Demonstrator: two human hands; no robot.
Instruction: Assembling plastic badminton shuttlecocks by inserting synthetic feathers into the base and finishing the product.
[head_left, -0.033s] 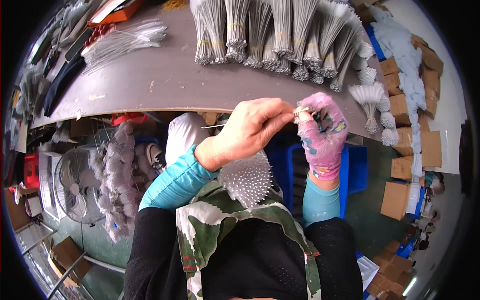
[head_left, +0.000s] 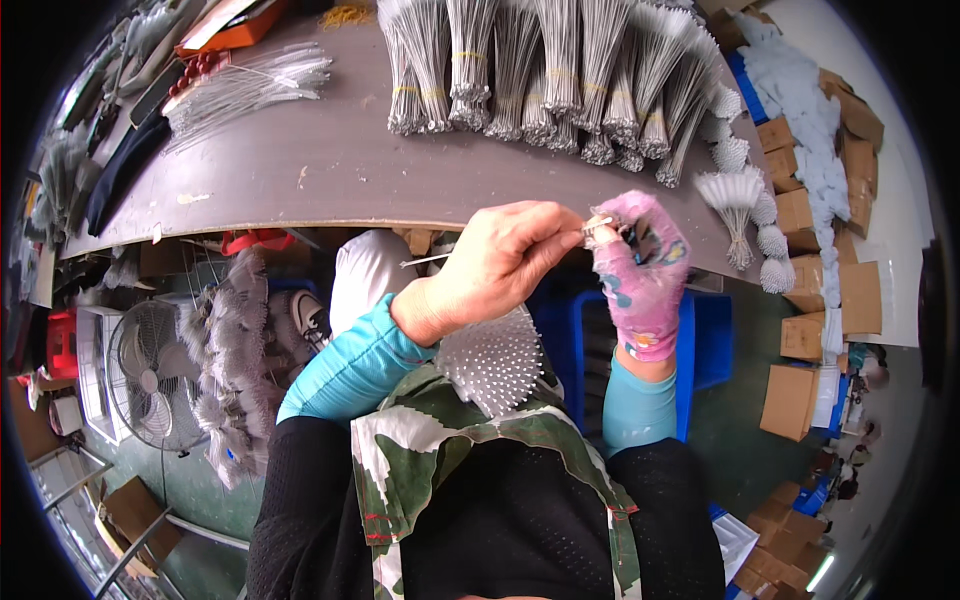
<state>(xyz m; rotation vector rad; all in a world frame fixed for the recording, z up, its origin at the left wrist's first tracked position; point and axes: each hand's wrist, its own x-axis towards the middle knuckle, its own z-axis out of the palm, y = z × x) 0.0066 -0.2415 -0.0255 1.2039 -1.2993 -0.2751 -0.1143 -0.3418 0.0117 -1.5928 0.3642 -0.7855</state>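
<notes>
The table (head_left: 350, 165) curves across the upper frame, bundles (head_left: 560, 80) lining its top; below it, at centre, the bare left hand (head_left: 500, 258) reaches rightward, knuckles toward the top, clasping a wire (head_left: 430, 259) whose tail juts left; the gloved right hand (head_left: 642, 270) stands upright at centre right, fingers curled, pinching a slim piece (head_left: 598, 224) (perhaps the same wire); the step looks like fine fingertip work, and the next move likely calls for steady pinches.
</notes>
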